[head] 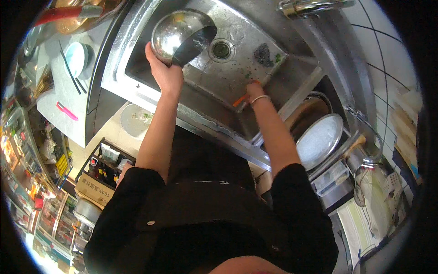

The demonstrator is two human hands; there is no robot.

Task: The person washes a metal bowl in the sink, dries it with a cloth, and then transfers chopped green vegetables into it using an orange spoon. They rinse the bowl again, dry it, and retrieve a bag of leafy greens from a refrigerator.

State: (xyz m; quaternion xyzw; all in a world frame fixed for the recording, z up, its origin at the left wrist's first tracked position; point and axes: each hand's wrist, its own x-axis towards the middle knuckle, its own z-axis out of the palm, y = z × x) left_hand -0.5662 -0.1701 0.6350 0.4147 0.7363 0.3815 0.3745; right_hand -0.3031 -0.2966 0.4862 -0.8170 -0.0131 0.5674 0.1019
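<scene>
My left hand [167, 77] grips the rim of a shiny metal bowl [178, 30], which is tilted on its side over the left part of the stainless steel sink [208, 80]. Lower right in the basin, my right hand [255, 90] is closed around something orange [240, 100], mostly hidden by the fingers; what it is I cannot tell. Between the hands and farther back lies the round drain [221, 50]. A dark mesh-like scrubber [263, 54] rests on the sink floor, with green leaf scraps [277, 57] beside it and small bits scattered nearer my right hand.
A metal faucet [301, 8] juts in at the top right. Right of the basin stand a dark round pan [309, 109] and a whitish oval lid or dish [320, 142]. On the left counter are a pale bowl [76, 60], chopsticks [70, 70] and a pink-handled tool [67, 111].
</scene>
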